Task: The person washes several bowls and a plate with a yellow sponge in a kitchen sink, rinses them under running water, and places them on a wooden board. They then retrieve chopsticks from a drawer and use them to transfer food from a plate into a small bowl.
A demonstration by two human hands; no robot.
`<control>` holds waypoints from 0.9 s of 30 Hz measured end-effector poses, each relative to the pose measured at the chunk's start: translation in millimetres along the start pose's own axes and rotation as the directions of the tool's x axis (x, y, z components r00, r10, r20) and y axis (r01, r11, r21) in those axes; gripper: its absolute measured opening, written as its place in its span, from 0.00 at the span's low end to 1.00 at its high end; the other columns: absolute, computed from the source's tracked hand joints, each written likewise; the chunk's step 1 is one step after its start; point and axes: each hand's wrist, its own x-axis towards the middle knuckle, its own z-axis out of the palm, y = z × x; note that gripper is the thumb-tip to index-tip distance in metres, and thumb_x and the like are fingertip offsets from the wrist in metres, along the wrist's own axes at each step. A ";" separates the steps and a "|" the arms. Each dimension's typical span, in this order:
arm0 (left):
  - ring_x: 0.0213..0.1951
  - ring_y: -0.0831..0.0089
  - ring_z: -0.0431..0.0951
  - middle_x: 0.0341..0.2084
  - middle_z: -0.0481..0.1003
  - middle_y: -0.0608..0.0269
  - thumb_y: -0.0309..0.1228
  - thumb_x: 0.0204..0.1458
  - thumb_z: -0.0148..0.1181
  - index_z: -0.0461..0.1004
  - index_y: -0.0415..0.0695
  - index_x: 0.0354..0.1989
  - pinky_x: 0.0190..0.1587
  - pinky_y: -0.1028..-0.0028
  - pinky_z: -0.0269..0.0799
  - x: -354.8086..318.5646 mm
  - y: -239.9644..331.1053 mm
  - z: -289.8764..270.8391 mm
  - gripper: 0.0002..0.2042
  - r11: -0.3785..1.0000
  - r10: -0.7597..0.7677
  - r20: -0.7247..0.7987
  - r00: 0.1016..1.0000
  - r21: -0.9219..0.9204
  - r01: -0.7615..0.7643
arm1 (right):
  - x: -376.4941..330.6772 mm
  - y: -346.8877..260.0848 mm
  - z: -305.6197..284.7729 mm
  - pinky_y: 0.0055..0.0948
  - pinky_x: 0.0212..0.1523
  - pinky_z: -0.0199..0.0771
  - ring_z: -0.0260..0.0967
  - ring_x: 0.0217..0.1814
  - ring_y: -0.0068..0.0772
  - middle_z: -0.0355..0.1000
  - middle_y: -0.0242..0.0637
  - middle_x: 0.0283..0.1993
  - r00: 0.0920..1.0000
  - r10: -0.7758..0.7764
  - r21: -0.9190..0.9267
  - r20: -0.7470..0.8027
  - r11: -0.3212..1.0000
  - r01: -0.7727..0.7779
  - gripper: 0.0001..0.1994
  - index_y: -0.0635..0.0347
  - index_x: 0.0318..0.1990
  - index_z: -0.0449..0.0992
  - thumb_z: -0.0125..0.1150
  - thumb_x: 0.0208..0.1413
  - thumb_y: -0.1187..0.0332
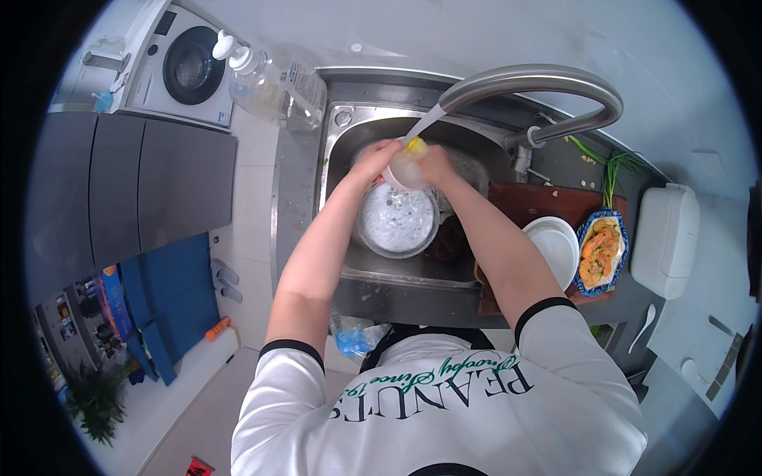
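Over the steel sink (332,184), my left hand (375,164) is closed on the rim of a small whitish bowl (406,173), held tilted. My right hand (436,167) is at the bowl's other side, its fingers curled round a yellow sponge (417,146) that is partly hidden. Water runs from the curved faucet (548,73) onto the bowl and the sponge. Just below my hands, a round basin (399,255) full of white suds stands in the sink. Something dark beside the basin cannot be made out.
A clear pump bottle (274,89) stands on the counter left of the sink. To the right, a brown board (508,198) bears a white bowl (553,246) and a blue-edged dish of food (601,252). Green onions (611,178) lie behind; a white lidded box (665,238) stands further right.
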 end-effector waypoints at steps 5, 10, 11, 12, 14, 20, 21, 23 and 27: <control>0.55 0.60 0.73 0.59 0.66 0.50 0.32 0.50 0.63 0.51 0.41 0.71 0.43 0.68 0.78 -2.1 -28.2 18.1 0.39 0.923 0.382 -0.275 0.882 0.165 -0.348 | -10.2 -9.8 21.6 0.42 0.42 0.79 0.80 0.47 0.44 0.80 0.50 0.43 0.967 0.229 0.690 0.114 0.682 -0.243 0.12 0.59 0.44 0.82 0.64 0.50 0.70; 0.63 0.42 0.65 0.62 0.62 0.35 0.28 0.51 0.55 0.50 0.37 0.70 0.65 0.55 0.62 -6.3 -49.7 30.9 0.37 0.766 0.600 -0.372 0.708 0.522 -0.375 | -24.6 -27.5 33.1 0.42 0.41 0.80 0.80 0.47 0.35 0.81 0.42 0.44 0.896 0.179 0.803 0.406 0.398 -0.443 0.14 0.54 0.47 0.81 0.66 0.53 0.67; 0.63 0.38 0.65 0.62 0.62 0.32 0.28 0.51 0.54 0.51 0.37 0.70 0.65 0.54 0.62 -8.0 -47.4 29.7 0.35 0.767 0.576 -0.391 0.717 0.562 -0.309 | -24.8 -27.2 31.9 0.42 0.41 0.80 0.80 0.47 0.36 0.81 0.42 0.44 0.955 0.196 0.716 0.224 0.631 -0.297 0.14 0.55 0.47 0.81 0.66 0.52 0.67; 0.62 0.39 0.66 0.60 0.64 0.32 0.30 0.52 0.53 0.54 0.37 0.69 0.64 0.55 0.63 -10.7 -42.8 25.2 0.34 0.768 0.549 -0.361 0.754 0.574 -0.284 | -22.9 -25.6 29.8 0.42 0.40 0.80 0.80 0.46 0.36 0.81 0.42 0.43 0.985 0.161 0.560 0.054 0.812 -0.164 0.14 0.55 0.46 0.81 0.66 0.51 0.67; 0.60 0.39 0.69 0.57 0.69 0.32 0.33 0.53 0.52 0.59 0.38 0.67 0.63 0.56 0.65 -15.6 -28.2 12.6 0.31 0.767 0.486 -0.298 0.822 0.596 -0.237 | -16.1 -17.4 23.4 0.43 0.39 0.80 0.81 0.45 0.37 0.81 0.43 0.43 0.984 -0.038 0.266 -0.176 0.960 0.084 0.14 0.57 0.46 0.81 0.67 0.50 0.67; 0.53 0.49 0.78 0.50 0.76 0.41 0.40 0.52 0.55 0.66 0.40 0.61 0.56 0.60 0.72 -16.5 -4.6 6.4 0.28 0.838 0.379 -0.244 0.893 0.499 -0.220 | 10.3 4.5 18.4 0.41 0.39 0.79 0.80 0.38 0.38 0.81 0.37 0.43 1.000 -0.006 0.077 0.030 0.997 0.003 0.15 0.57 0.47 0.80 0.66 0.50 0.68; 0.52 0.50 0.78 0.51 0.76 0.41 0.40 0.52 0.56 0.65 0.39 0.62 0.55 0.61 0.73 -14.9 -7.2 9.7 0.29 0.859 0.396 -0.291 0.871 0.453 -0.240 | 9.4 2.8 22.3 0.42 0.37 0.79 0.80 0.36 0.39 0.81 0.37 0.42 0.997 0.039 0.236 0.067 0.970 -0.054 0.15 0.57 0.46 0.80 0.66 0.50 0.67; 0.49 0.51 0.80 0.51 0.75 0.41 0.36 0.52 0.55 0.62 0.38 0.64 0.52 0.61 0.75 -16.3 -22.6 22.4 0.29 0.926 0.362 -0.346 0.866 0.240 -0.292 | 1.9 -0.6 25.9 0.44 0.36 0.78 0.80 0.35 0.41 0.80 0.37 0.40 0.948 0.196 0.498 0.252 0.813 -0.301 0.15 0.57 0.45 0.80 0.68 0.49 0.67; 0.39 0.54 0.82 0.52 0.73 0.41 0.29 0.52 0.52 0.56 0.36 0.67 0.41 0.64 0.80 -8.5 -35.5 26.0 0.31 0.921 0.385 -0.396 0.834 0.219 -0.321 | -28.7 -10.4 19.9 0.45 0.39 0.78 0.80 0.41 0.41 0.80 0.38 0.41 0.855 0.250 0.641 0.453 0.576 -0.508 0.16 0.57 0.45 0.80 0.70 0.48 0.66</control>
